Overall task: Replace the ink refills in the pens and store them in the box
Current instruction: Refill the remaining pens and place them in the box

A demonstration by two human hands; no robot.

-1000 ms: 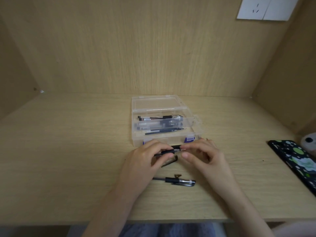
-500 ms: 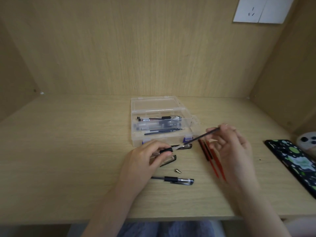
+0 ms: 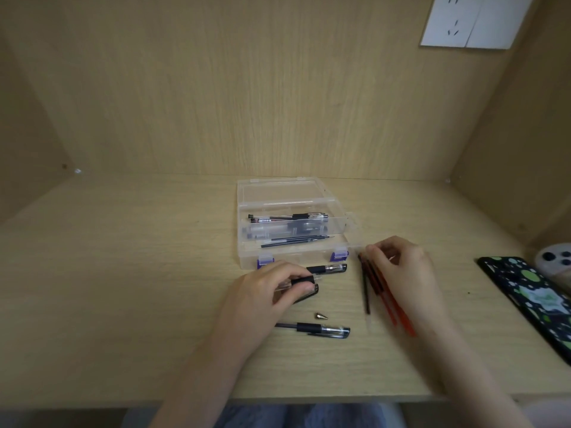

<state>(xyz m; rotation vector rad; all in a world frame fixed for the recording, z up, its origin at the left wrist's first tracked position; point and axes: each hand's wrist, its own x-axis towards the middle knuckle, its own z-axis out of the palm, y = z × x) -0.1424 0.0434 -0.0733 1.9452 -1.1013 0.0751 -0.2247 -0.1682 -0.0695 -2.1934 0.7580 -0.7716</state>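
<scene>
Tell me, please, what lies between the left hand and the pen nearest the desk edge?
A small metal pen tip, seen in the head view.

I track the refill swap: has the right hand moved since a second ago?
Yes: the right hand went right, from the box's front to the refills beside it.

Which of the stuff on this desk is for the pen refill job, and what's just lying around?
For the job: clear box, pen barrel in left hand, metal tip, whole pen, red and dark refills.
Lying about: phone, wall socket.
</scene>
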